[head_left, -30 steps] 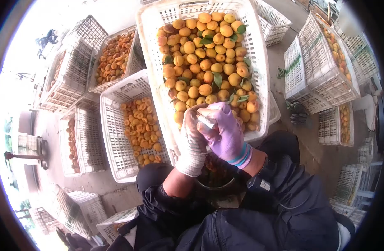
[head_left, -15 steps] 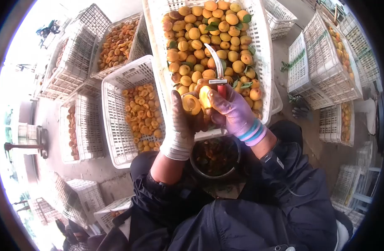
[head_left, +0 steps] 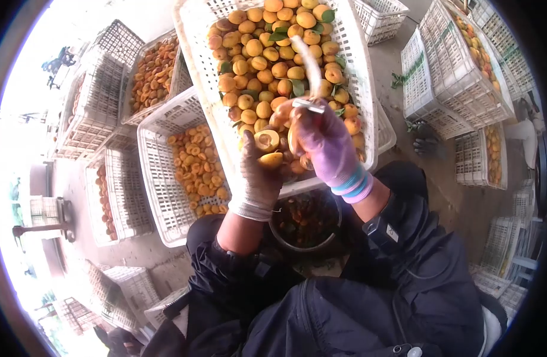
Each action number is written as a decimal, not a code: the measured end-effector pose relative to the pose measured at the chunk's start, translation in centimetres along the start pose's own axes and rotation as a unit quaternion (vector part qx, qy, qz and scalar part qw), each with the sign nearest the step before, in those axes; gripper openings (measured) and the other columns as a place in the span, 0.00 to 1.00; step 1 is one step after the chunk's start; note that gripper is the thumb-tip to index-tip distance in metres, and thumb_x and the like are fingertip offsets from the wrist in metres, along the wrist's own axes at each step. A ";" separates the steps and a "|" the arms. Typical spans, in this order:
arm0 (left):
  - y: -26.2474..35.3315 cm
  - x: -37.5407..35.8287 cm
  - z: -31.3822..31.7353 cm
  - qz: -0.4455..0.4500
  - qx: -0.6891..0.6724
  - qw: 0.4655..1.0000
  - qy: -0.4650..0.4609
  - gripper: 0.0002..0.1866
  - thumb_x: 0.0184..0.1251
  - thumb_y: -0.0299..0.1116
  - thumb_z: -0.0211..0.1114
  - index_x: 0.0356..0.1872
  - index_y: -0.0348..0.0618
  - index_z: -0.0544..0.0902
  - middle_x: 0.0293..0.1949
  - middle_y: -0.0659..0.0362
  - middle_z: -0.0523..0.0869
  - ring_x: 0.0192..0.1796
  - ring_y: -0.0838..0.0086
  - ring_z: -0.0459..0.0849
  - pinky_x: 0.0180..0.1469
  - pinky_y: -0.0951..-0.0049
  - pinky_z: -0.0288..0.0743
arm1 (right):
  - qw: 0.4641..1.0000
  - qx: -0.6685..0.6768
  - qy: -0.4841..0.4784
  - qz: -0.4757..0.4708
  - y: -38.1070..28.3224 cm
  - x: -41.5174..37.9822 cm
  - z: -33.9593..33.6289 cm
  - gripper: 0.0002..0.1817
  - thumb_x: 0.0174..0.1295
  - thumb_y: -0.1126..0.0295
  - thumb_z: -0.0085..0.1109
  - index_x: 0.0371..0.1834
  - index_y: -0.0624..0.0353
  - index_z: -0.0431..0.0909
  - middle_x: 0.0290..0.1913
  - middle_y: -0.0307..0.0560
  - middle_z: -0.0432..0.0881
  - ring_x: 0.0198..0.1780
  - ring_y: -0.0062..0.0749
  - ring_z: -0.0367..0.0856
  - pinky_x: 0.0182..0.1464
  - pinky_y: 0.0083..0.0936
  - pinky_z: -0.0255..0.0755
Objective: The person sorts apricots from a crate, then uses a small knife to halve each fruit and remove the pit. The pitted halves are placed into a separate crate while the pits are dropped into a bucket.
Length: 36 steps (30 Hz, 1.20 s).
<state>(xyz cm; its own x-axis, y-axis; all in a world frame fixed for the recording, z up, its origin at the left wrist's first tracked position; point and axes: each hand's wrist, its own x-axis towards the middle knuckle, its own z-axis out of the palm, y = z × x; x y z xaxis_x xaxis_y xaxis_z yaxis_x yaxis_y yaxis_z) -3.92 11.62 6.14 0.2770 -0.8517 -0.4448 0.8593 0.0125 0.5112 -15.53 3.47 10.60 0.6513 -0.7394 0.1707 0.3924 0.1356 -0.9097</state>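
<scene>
My left hand [head_left: 256,181], in a stained white glove, is closed around apricot halves; one apricot half [head_left: 266,140] shows its cut hollow, with another piece [head_left: 271,160] just below. My right hand [head_left: 330,146], in a purple glove with a blue cuff band, grips a curved knife [head_left: 312,68] whose blade points up and is smeared by motion. An orange piece of fruit shows at the right hand's fingers, partly hidden. Both hands are over the near edge of a white crate [head_left: 197,59] full of whole apricots [head_left: 265,76] and some leaves.
Left of it, another white crate [head_left: 151,152] contains apricot halves [head_left: 196,163]. A dark bucket [head_left: 340,221] with scraps stands between my knees. More fruit crates [head_left: 125,196] line the left, and stacked crates [head_left: 449,74] stand at right. A dark glove [head_left: 427,140] lies on the floor.
The apricot halves, held up between both hands before, now sit lower in my left hand. My right hand has turned and moved slightly apart with the knife. The view has shifted a little.
</scene>
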 end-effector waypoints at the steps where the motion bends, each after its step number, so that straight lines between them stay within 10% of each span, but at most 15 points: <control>1: 0.0 0.0 0.0 0.010 0.042 0.999 0.000 0.34 0.67 0.66 0.53 0.61 0.48 0.71 0.43 0.57 0.81 0.40 0.71 0.80 0.33 0.74 0.70 | 0.998 0.036 0.029 -0.046 0.3 0.8 -0.4 0.13 0.72 0.64 0.55 0.51 0.60 0.75 0.41 0.37 0.81 0.30 0.11 0.72 0.31 0.11 0.65; 9: -1.9 0.7 -0.3 0.109 0.231 0.966 0.022 0.35 0.69 0.68 0.48 0.54 0.44 0.72 0.32 0.57 0.81 0.28 0.71 0.79 0.29 0.74 0.70 | 0.991 0.116 0.069 -0.008 -1.2 2.5 -1.2 0.10 0.74 0.63 0.50 0.42 0.57 0.76 0.29 0.37 0.71 0.29 0.24 0.71 0.29 0.18 0.66; 12: -1.9 -0.6 1.3 0.112 0.266 0.957 -0.012 0.33 0.70 0.67 0.48 0.54 0.44 0.72 0.34 0.56 0.81 0.28 0.70 0.80 0.31 0.73 0.74 | 0.915 -0.251 0.049 -0.313 1.0 3.3 -1.9 0.10 0.73 0.71 0.50 0.53 0.52 0.78 0.29 0.38 0.72 0.30 0.21 0.71 0.29 0.17 0.67; 17: -2.0 -0.4 0.7 0.143 0.303 0.942 0.019 0.33 0.71 0.65 0.48 0.55 0.43 0.73 0.44 0.57 0.81 0.40 0.69 0.83 0.40 0.70 0.79 | 0.993 0.036 0.088 -0.076 0.8 2.6 -1.0 0.08 0.71 0.71 0.54 0.48 0.58 0.79 0.29 0.38 0.77 0.27 0.20 0.75 0.24 0.13 0.64; 20: -2.3 0.3 -0.5 0.234 0.386 0.892 0.033 0.34 0.71 0.65 0.48 0.57 0.42 0.73 0.48 0.57 0.79 0.46 0.70 0.82 0.43 0.69 0.80 | 0.977 -0.065 0.100 -0.179 1.1 2.4 -0.6 0.09 0.72 0.66 0.52 0.42 0.61 0.78 0.26 0.37 0.76 0.27 0.19 0.74 0.23 0.13 0.63; 21: -2.4 0.0 -0.2 0.224 0.371 0.900 0.041 0.34 0.71 0.66 0.48 0.57 0.42 0.72 0.49 0.57 0.79 0.45 0.71 0.82 0.44 0.69 0.80 | 0.991 0.069 0.114 -0.034 -0.4 2.5 -0.1 0.10 0.74 0.66 0.50 0.38 0.61 0.76 0.25 0.37 0.75 0.26 0.21 0.74 0.24 0.15 0.64; 25: -2.2 -1.0 0.7 0.159 0.306 0.938 0.025 0.37 0.69 0.68 0.48 0.57 0.41 0.71 0.48 0.57 0.80 0.42 0.72 0.81 0.39 0.71 0.77 | 0.994 0.032 0.093 -0.056 0.2 2.7 -0.1 0.16 0.75 0.62 0.48 0.29 0.57 0.69 0.23 0.36 0.69 0.23 0.21 0.69 0.25 0.20 0.62; 29: -2.4 -1.7 2.0 0.092 0.243 0.966 -0.014 0.40 0.66 0.72 0.47 0.56 0.40 0.71 0.44 0.58 0.79 0.36 0.73 0.79 0.32 0.73 0.73 | 0.925 0.374 0.032 0.058 0.7 3.6 -1.1 0.23 0.75 0.54 0.43 0.20 0.48 0.60 0.19 0.34 0.64 0.18 0.21 0.57 0.22 0.20 0.53; 32: -1.2 -1.3 -0.1 0.021 0.264 0.957 -0.114 0.39 0.66 0.71 0.48 0.54 0.40 0.72 0.41 0.59 0.80 0.33 0.73 0.79 0.33 0.73 0.74 | 0.875 0.445 -0.099 0.165 0.8 3.8 -2.4 0.23 0.74 0.53 0.45 0.18 0.47 0.62 0.18 0.33 0.64 0.17 0.18 0.56 0.20 0.19 0.52; 36: -1.8 -1.1 2.2 0.143 0.225 0.963 0.038 0.33 0.68 0.66 0.52 0.50 0.42 0.75 0.37 0.58 0.82 0.35 0.71 0.81 0.35 0.73 0.76 | 0.923 0.318 -0.085 0.200 -0.5 3.0 -2.4 0.22 0.73 0.55 0.49 0.19 0.50 0.65 0.18 0.32 0.65 0.15 0.16 0.54 0.18 0.17 0.51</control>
<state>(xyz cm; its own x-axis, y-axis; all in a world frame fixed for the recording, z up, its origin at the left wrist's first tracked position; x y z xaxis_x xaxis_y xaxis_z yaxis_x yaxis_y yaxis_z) -6.71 11.42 7.32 0.5206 -0.8059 -0.2819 0.4745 -0.0014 0.8803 -15.31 -0.38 10.69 0.8978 -0.4397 -0.0253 0.3649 0.7747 -0.5164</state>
